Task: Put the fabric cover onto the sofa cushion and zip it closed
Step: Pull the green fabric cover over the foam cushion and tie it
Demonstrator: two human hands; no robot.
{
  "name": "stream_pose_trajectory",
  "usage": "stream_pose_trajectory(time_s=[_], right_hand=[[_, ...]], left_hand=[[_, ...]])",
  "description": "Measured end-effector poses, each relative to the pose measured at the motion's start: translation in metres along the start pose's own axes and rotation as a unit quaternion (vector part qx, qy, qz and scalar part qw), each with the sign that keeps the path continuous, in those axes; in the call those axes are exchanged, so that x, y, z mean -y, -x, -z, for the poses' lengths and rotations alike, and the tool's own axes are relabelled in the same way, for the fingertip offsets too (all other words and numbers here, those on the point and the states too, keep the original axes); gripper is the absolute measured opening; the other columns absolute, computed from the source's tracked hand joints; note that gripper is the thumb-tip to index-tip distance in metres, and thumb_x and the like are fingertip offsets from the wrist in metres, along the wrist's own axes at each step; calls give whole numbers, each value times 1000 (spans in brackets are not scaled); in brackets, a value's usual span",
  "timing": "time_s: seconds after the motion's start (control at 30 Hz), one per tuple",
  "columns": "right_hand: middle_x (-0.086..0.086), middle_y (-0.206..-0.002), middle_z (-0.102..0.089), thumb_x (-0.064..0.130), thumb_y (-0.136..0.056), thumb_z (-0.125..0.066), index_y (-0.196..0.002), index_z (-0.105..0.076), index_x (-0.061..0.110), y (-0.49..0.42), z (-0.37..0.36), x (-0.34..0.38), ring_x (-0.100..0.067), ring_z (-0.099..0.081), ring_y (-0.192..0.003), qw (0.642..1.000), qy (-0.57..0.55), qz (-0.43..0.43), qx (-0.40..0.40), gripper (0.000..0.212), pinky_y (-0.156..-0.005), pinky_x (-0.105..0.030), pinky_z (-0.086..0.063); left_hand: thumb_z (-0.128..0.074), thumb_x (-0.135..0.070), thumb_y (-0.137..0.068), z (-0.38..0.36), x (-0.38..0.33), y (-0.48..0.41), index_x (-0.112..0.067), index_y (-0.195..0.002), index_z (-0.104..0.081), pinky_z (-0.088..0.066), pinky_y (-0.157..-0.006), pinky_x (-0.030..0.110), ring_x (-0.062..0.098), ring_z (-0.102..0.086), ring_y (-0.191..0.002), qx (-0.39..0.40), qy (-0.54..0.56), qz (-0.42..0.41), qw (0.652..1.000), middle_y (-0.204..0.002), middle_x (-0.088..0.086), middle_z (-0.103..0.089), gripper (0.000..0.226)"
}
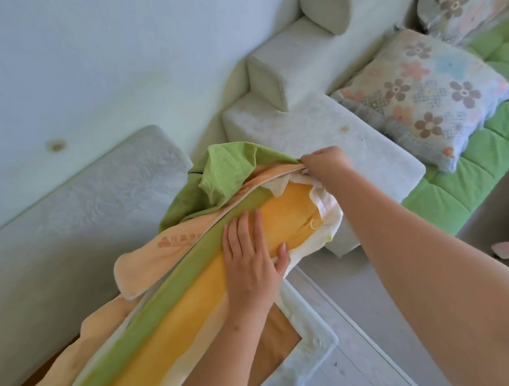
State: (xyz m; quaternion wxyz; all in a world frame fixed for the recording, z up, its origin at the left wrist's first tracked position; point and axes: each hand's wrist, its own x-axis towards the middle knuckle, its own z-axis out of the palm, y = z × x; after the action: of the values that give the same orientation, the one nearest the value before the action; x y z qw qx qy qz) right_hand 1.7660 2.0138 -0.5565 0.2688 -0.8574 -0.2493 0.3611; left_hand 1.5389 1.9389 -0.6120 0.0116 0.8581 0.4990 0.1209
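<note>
Two grips meet at mid-frame: the left grip [250, 250] lies flat, fingers straight, on the yellow foam sofa cushion [284, 218], while the right grip [325, 161] pinches the edge of the green fabric cover [228, 170] above the cushion's end. Orange print [177, 238] on the cover's peach lining is too blurred to read, and the cushion runs out of frame at lower left.

Our left grip [250, 250] lies flat, fingers straight. Right grip [326, 162] is out front, arm stretched, fingers curled pinching.
</note>
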Motion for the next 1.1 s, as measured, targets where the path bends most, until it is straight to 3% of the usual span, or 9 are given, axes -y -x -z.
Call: stream_pose_trajectory(time_s=[0.1,0.2,0.37,0.6,0.73,0.8,0.87,0.97,1.1], right_hand=[[-4,-69,-59,23,-77,-55,-78,-72,12,0,-7,5,-21,-56,-61,1000,-16,-20,1,21,-63,-32,-54],[-5,-58,-48,15,-77,-50,-74,-68,11,-5,-7,20,-17,-42,-49,999,6,-11,35,18,-48,-24,-39],[0,-76,-64,21,-83,-53,-82,-73,16,-26,-23,78,-16,-57,-70,993,76,54,69,20,-54,-22,-45],[4,-73,-59,18,-86,-57,-77,-60,21,-56,-72,79,-16,-54,-73,995,-6,81,65,9,-58,-26,-41],[6,-107,-51,15,-85,-56,-97,-51,25,-115,-102,130,-13,-53,-92,985,-55,139,92,17,-75,-27,-45],[3,-102,-55,8,-82,-53,-96,-52,24,-134,-113,155,-12,-55,-87,970,-95,183,131,21,-69,-21,-44],[0,-86,-59,3,-81,-50,-83,-57,17,-148,-119,172,-13,-53,-75,961,-91,212,149,17,-61,-12,-41],[5,-78,-55,0,-81,-46,-75,-55,14,-168,-126,185,-11,-50,-75,940,-86,265,196,17,-66,-20,-40],[10,-82,-55,26,-93,-51,-80,-56,19,-196,-118,195,-10,-51,-86,880,-46,359,307,16,-74,-19,-40]], left_hand=[[-46,-51,-93,-5,27,-14,-7,-143,-45,-32,-112,49,38,-43,-128,-24,2,-33,999,-140,18,-47,66],[-49,-51,-93,-8,56,-38,-8,-137,-52,-37,-107,49,39,-48,-122,-56,1,-64,996,-133,18,-52,61],[-45,-53,-98,-2,119,-93,-15,-136,-53,-40,-105,43,34,-49,-121,-72,-19,-53,996,-133,13,-53,55],[-41,-52,-100,-14,176,-159,-16,-133,-55,-39,-103,43,32,-49,-118,-44,-63,-31,997,-132,11,-53,51],[-33,-56,-99,-5,194,-199,-12,-136,-50,-40,-102,45,32,-44,-126,-3,-52,51,997,-139,11,-44,59],[-39,-51,-99,8,180,-209,-8,-137,-48,-38,-105,45,33,-42,-128,-31,-39,128,991,-141,13,-42,58],[-43,-50,-97,12,143,-222,-7,-133,-51,-38,-104,47,34,-44,-128,-42,-23,131,990,-140,14,-44,57],[-54,-66,-82,-5,68,-247,-6,-131,-55,-32,-109,55,36,-43,-132,6,-4,150,989,-138,15,-48,78],[-58,-67,-76,-26,41,-285,-8,-143,-45,-21,-113,61,38,-35,-139,47,-86,294,951,-149,18,-40,91]])
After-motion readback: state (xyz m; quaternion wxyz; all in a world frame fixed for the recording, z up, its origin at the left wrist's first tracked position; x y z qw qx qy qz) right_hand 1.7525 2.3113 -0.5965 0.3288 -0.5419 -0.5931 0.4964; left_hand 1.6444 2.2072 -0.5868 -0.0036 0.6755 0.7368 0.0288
